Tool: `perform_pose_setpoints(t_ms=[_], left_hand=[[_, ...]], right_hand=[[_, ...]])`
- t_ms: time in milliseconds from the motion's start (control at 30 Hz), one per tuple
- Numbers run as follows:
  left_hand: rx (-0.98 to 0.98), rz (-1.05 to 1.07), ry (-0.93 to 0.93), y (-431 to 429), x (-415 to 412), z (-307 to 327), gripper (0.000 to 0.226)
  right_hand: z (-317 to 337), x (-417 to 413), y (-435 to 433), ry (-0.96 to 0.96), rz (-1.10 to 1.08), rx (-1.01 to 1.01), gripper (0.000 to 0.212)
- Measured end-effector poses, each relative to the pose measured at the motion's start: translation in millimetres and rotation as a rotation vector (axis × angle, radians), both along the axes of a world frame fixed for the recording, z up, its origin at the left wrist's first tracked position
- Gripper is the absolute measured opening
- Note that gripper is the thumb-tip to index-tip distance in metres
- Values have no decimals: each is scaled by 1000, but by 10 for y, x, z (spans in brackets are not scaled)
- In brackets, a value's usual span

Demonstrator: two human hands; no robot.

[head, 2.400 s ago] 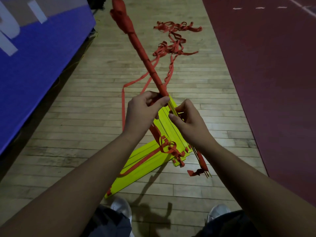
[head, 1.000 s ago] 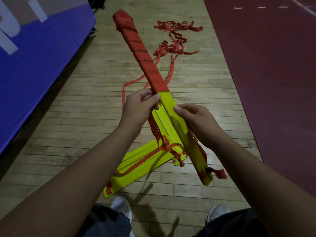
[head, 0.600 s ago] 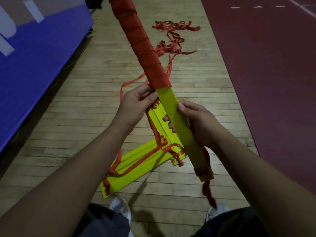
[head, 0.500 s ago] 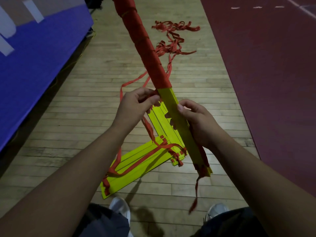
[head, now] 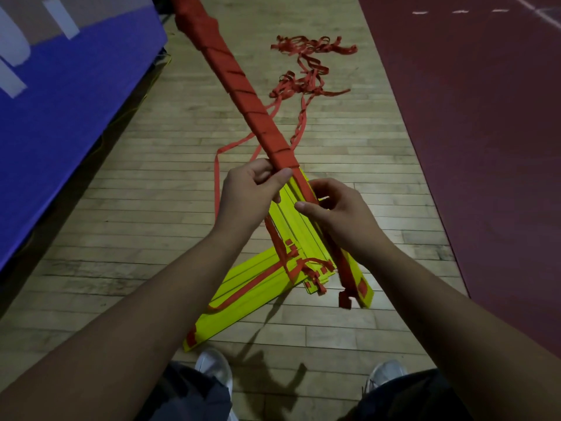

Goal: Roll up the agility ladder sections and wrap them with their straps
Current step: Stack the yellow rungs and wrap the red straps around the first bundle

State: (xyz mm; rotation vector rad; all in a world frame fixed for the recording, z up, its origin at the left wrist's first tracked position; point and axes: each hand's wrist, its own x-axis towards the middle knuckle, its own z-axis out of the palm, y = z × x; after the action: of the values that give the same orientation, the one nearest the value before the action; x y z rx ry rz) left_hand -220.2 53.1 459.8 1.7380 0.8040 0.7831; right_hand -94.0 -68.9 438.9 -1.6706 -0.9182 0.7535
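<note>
I hold a long bundle of yellow ladder rungs (head: 358, 281) slanting up and away from me. Its upper part is wound in red strap (head: 243, 89), its lower end still bare yellow. My left hand (head: 249, 196) pinches the strap at the lower edge of the wound part. My right hand (head: 340, 214) grips the bundle just below that, fingers curled round it. A short red strap end (head: 344, 299) dangles at the bundle's lower tip. More yellow rungs (head: 243, 296) lie stacked on the floor under my hands.
Loose red strap (head: 306, 68) lies tangled on the wooden floor (head: 136, 208) ahead, trailing back to my hands. A blue padded mat (head: 60, 101) borders the left. Dark red court surface (head: 485, 147) runs along the right. My shoes (head: 212, 366) show at the bottom.
The bundle has turned in my hands, from its flat yellow face to nearly edge-on, and the strap now runs further down it. The dangling strap end has swung in and hangs shorter.
</note>
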Motion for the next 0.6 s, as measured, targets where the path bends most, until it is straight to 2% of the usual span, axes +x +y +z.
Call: perform_pose_setpoints(t_ms=[100,200,267,367,500,600], left_hand=[[-134,-69,-75,71,-10,4,10],[-196,-132,-154,106,-16,28,20],[-197,-162,-178,111,-26,40,22],[-146,-169,-150,122,-36,62,19],[-36,-76,-30,160,-24,73,15],[-10,-66,-7,152,-37,53,11]], right_hand=[[62,37,-49,178,38,37,28],[94,19,-75,538,181,8,51],[111,0,-61,693,263,14,56],[87,-15,-47,652,256,64,53],[6,16,-62,382,137,132,47],[23,9,-65,302,77,134,31]])
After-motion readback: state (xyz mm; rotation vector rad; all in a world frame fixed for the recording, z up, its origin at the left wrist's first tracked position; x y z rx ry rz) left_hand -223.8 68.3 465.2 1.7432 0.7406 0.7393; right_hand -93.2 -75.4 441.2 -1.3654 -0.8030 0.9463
